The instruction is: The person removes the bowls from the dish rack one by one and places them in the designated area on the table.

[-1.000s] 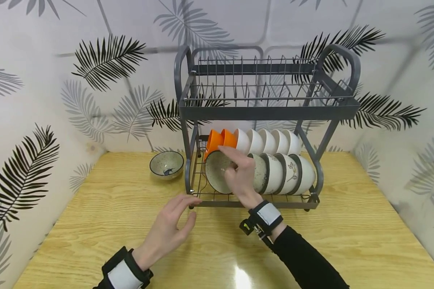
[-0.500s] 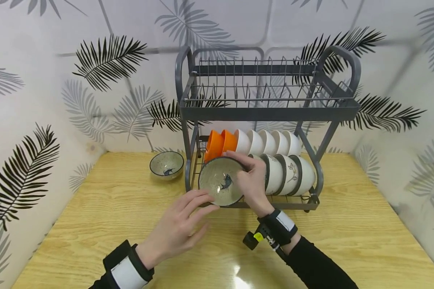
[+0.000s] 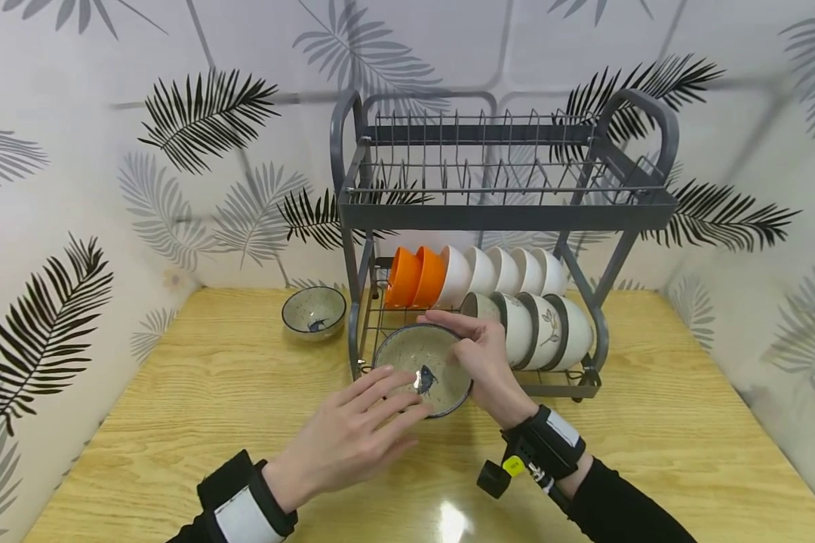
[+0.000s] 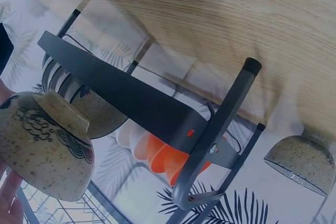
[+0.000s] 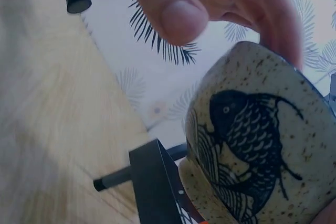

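**Speckled bowl pinched before the rack's front edge**

Head view: the right hand has its grip clamped on the speckled bowl's right rim, mouth facing the camera, in front of the lower-left front of the grey rack. The left hand has its grip apart, fingers extended over the bowl's near-left rim. The wooden surface runs out on both sides of the rack and toward the person; only a narrow strip separates the rack's left post from one lone bowl. On the lower tier stand two orange cups and five white bowls behind, and four patterned bowls in front. The rack has two tiers.

Left wrist view: the speckled bowl's patterned outer wall is near the rack's front rail. The lone bowl lies beyond the rack's end, mouth turned from the surface.

Right wrist view: one blue fish shows on the bowl's wall. The left thumb is off that wall, a gap between; whether the left fingers touch the rim, I cannot tell.
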`<state>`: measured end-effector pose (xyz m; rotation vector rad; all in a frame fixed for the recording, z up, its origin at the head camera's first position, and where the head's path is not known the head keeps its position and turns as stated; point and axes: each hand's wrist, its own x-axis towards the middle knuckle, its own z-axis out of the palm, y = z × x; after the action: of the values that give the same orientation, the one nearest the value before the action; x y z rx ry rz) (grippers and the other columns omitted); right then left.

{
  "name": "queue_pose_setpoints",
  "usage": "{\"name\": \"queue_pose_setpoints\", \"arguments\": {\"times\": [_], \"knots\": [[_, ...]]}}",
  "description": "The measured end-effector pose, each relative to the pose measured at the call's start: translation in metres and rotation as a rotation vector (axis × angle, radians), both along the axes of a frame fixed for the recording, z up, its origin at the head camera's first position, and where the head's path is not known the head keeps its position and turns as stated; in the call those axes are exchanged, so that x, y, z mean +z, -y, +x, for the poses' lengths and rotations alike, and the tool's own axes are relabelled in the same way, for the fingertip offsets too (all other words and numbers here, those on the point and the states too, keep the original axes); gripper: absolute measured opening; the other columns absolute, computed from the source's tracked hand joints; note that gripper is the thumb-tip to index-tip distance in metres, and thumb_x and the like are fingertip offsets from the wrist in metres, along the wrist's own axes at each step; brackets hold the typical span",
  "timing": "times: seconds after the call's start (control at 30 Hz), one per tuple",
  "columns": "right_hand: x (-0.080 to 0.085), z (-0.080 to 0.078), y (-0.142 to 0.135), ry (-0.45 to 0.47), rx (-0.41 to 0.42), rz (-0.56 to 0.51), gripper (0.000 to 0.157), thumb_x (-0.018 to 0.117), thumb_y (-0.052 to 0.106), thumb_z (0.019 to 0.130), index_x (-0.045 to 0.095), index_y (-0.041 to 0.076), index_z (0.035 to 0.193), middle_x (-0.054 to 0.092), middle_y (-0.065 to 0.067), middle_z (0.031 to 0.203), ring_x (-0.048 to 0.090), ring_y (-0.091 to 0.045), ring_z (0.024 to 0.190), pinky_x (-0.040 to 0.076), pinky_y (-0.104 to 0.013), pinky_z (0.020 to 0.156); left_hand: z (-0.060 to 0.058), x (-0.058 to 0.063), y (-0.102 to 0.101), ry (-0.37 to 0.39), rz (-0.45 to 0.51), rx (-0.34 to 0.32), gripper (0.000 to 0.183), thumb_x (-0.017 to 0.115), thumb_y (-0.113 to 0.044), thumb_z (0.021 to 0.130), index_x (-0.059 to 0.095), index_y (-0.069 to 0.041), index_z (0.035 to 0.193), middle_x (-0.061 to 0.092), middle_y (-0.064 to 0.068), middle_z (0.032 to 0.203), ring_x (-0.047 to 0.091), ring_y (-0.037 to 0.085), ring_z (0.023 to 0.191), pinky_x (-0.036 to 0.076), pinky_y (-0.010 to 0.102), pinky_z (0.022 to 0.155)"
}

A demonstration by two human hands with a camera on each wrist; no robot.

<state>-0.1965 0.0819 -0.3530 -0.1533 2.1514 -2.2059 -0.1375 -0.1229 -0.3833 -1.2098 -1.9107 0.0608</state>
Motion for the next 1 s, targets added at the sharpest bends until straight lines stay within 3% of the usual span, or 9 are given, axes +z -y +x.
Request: {"name": "queue_pose_setpoints", "arguments": {"times": [0.17, 0.47, 0.8, 1.0], "knots": [[-0.001, 0.004, -0.002, 0.075, 0.061, -0.03, 0.071, 0.038, -0.021, 0.069, 0.066, 0.002, 0.13, 0.074, -0.009, 0.122, 0.056, -0.025, 0.128, 0.044, -0.033, 0.095, 0.0, 0.002, -0.003, -0.027, -0.002, -0.015, 0.041, 0.066, -0.053, 0.09, 0.072, -0.019, 0.112, 0.076, -0.005, 0.107, 0.065, 0.018, 0.117, 0.045, 0.036, 0.116], [-0.006, 0.01, -0.005, 0.159, 0.086, -0.056, 0.072, 0.041, -0.021, 0.068, 0.063, 0.002, 0.133, 0.073, -0.008, 0.125, 0.057, -0.028, 0.127, 0.048, -0.038, 0.096, 0.001, 0.003, -0.01, 0.005, -0.019, -0.016, 0.038, 0.072, -0.054, 0.085, 0.073, -0.019, 0.102, 0.075, -0.009, 0.094, 0.068, 0.013, 0.1, 0.048, 0.034, 0.113], [-0.008, 0.017, -0.006, 0.182, 0.076, -0.091, 0.072, 0.042, -0.021, 0.067, 0.066, 0.003, 0.13, 0.072, -0.009, 0.126, 0.057, -0.029, 0.128, 0.042, -0.043, 0.105, 0.007, 0.003, -0.014, 0.117, -0.033, 0.017, 0.026, 0.072, -0.049, 0.087, 0.068, -0.024, 0.09, 0.07, -0.015, 0.082, 0.066, 0.005, 0.081, 0.058, 0.023, 0.088], [-0.011, 0.021, -0.008, 0.177, 0.076, -0.092, 0.072, 0.043, -0.021, 0.066, 0.066, 0.002, 0.13, 0.073, -0.008, 0.126, 0.059, -0.027, 0.124, 0.046, -0.036, 0.1, 0.012, 0.003, -0.015, 0.111, -0.054, 0.032, 0.027, 0.068, -0.049, 0.09, 0.065, -0.023, 0.084, 0.066, -0.015, 0.075, 0.063, 0.006, 0.07, 0.054, 0.021, 0.075]]}}
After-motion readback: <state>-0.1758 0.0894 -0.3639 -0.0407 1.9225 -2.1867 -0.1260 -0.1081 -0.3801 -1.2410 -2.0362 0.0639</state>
